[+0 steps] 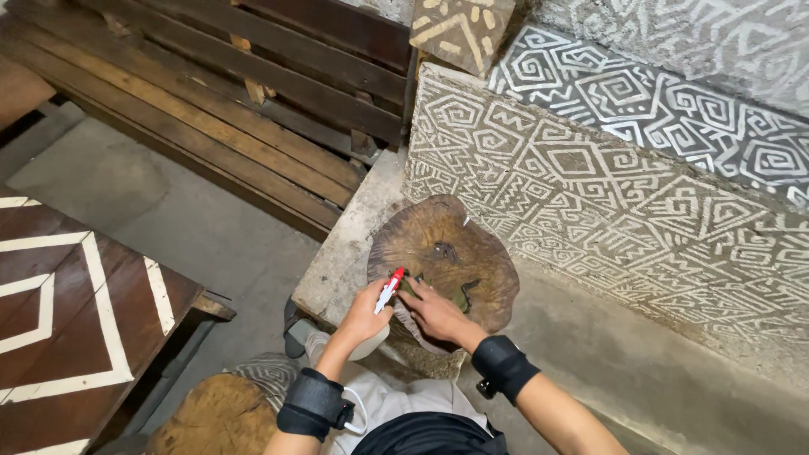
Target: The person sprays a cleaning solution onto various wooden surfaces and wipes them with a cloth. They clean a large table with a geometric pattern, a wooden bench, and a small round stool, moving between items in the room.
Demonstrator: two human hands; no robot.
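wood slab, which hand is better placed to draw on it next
Left, probably: the left hand already holds the red-capped marker at the wood slab; the right hand only rests flat on it.

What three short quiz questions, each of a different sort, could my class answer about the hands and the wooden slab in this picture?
1. True or false: the left hand holds a marker with a red cap.
2. What does the right hand rest on?
3. Which stands behind the wood slab: A a patterned wall, B a window, C a shelf?

Key: 1 true. 2 the wood slab. 3 A, the patterned wall.
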